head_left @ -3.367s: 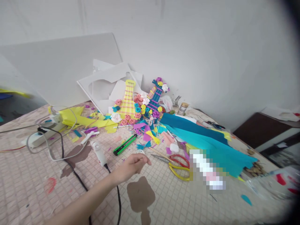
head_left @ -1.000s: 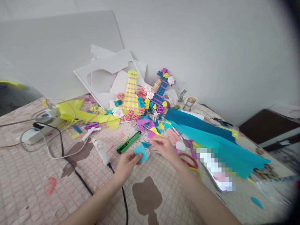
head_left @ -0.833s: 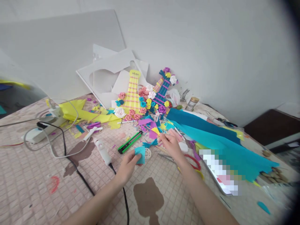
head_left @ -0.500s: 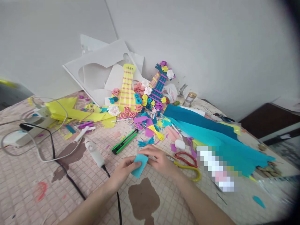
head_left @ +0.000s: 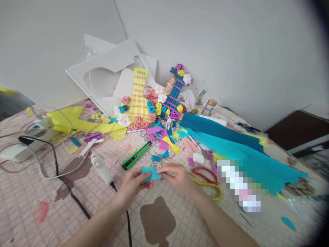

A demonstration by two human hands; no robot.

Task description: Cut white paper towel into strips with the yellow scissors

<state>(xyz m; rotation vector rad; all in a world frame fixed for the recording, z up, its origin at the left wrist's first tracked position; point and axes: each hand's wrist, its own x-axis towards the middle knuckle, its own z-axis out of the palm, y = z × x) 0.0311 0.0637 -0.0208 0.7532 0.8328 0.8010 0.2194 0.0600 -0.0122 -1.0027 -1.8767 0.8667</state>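
Observation:
A small light-blue piece of crepe paper (head_left: 152,173) is held up over the table between both hands. My left hand (head_left: 134,183) pinches its left end, thumb on top and fingers beneath. At its right edge, the fingertips of my right hand (head_left: 177,176) are closed on the paper. Just behind the hands lie a roll of clear tape (head_left: 156,166), partly hidden, and a tied bundle of blue paper strips (head_left: 159,156). Scissors with red and yellow handles (head_left: 218,192) rest right of my right hand. To the left is a green box cutter (head_left: 136,155).
A white glue gun (head_left: 102,168) with a black cord (head_left: 73,195) lies at left, near a power strip (head_left: 17,151). Paper guitars (head_left: 140,94) with paper flowers stand at the back. Large blue crepe sheets (head_left: 239,151) spread across the right, beside a jar (head_left: 209,107).
The blue paper has turned from upright to lying sideways between my hands. My right hand has moved to its right edge, and the tape roll has come into view.

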